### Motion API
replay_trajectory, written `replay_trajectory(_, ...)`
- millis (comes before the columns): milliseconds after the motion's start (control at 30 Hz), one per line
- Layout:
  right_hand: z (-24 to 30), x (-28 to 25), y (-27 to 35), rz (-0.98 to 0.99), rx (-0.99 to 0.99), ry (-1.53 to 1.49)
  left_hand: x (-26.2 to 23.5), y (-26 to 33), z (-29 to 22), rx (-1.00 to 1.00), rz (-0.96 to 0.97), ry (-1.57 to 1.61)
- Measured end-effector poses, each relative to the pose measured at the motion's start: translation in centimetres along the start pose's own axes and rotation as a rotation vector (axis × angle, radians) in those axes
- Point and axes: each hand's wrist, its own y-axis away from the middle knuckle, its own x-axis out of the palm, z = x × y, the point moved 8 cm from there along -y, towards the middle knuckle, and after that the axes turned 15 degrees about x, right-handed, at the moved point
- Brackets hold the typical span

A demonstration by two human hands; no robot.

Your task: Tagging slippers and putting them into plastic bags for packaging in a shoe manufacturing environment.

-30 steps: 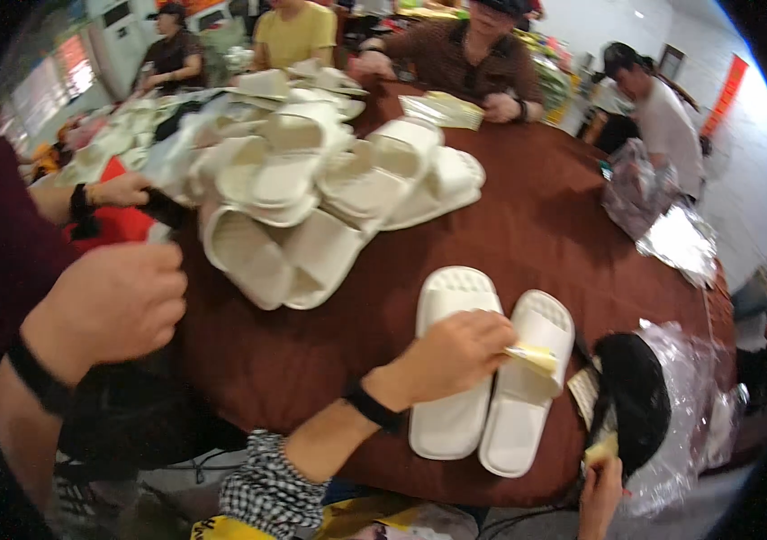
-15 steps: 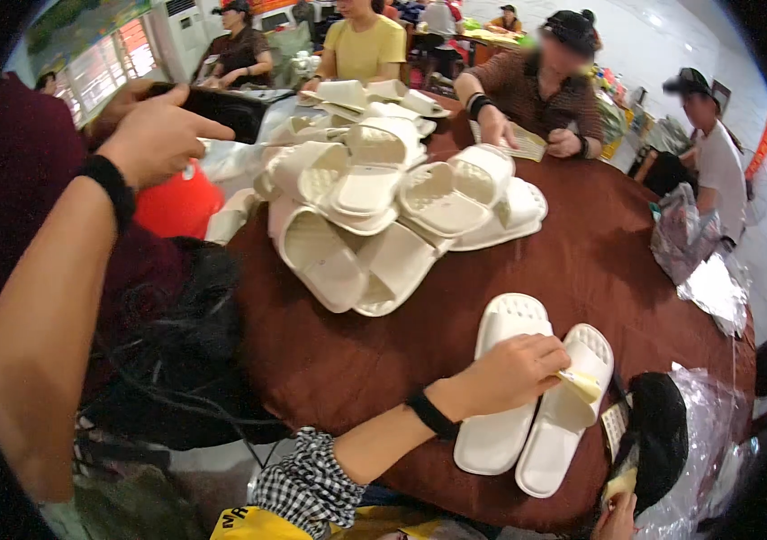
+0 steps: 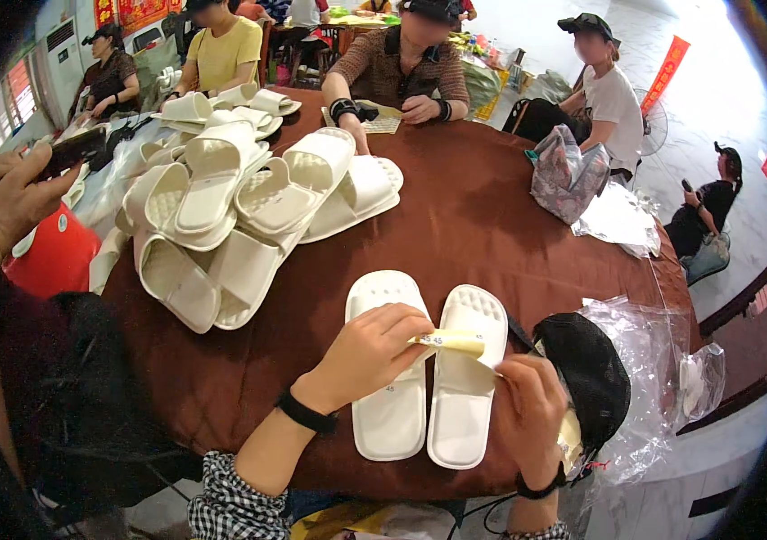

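Note:
A pair of white slippers [image 3: 462, 407] lies side by side on the brown tablecloth [image 3: 482, 234], close to the near edge. My left hand [image 3: 367, 349] hovers over the left slipper and pinches a yellow label strip [image 3: 452, 342] by one end. My right hand [image 3: 527, 409] is at the right slipper's outer side, and its fingertips meet the strip's thin other end. Something yellowish [image 3: 569, 441] also shows under that palm. Both wrists wear black bands.
A heap of white slippers [image 3: 239, 207] fills the table's left. A black mesh cap [image 3: 589, 371] and clear plastic bags [image 3: 663, 360] lie to the right. Another person's hand [image 3: 14, 193] holds a phone at far left, by a red bucket [image 3: 55, 256]. Several people sit across the table.
My right hand has come up from the table edge to the strip's free end. The view has shifted, and the neighbour's hand at the left has risen with the phone.

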Motion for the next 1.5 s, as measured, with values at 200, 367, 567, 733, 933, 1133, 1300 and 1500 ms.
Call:
replay_trajectory(200,2.0,4.4,-2.7,0.056,-0.229,-0.111,0.2,0.4,0.0,-0.031,0.052,-0.029)
replay_trajectory(367,1.3,6.7,-1.7,0.046,-0.194,-0.149,0.3,0.9,0.0,-0.016,0.066,-0.044)
replay_trajectory(567,0.4,6.9,-1.3,0.035,-0.13,-0.213,0.6,0.4,-0.7,0.018,0.095,-0.069)
replay_trajectory(733,0.3,6.8,-1.3,0.052,-0.097,-0.276,0.7,0.2,-0.8,0.057,0.122,-0.091)
replay_trajectory(933,0.0,6.6,-1.3,0.045,-0.059,-0.322,0.6,-0.3,-1.5,0.122,0.119,-0.122)
replay_trajectory(1133,-0.2,6.5,-1.1,0.033,-0.044,-0.388,0.4,-0.4,-2.4,0.172,0.142,-0.174)
replay_trajectory(1300,-0.5,6.6,-0.9,0.022,-0.024,-0.405,0.5,-0.3,-2.8,0.18,0.147,-0.179)
replay_trajectory(1500,-1.3,7.0,-0.8,0.03,0.043,-0.414,0.6,-0.6,-2.6,0.187,0.141,-0.16)
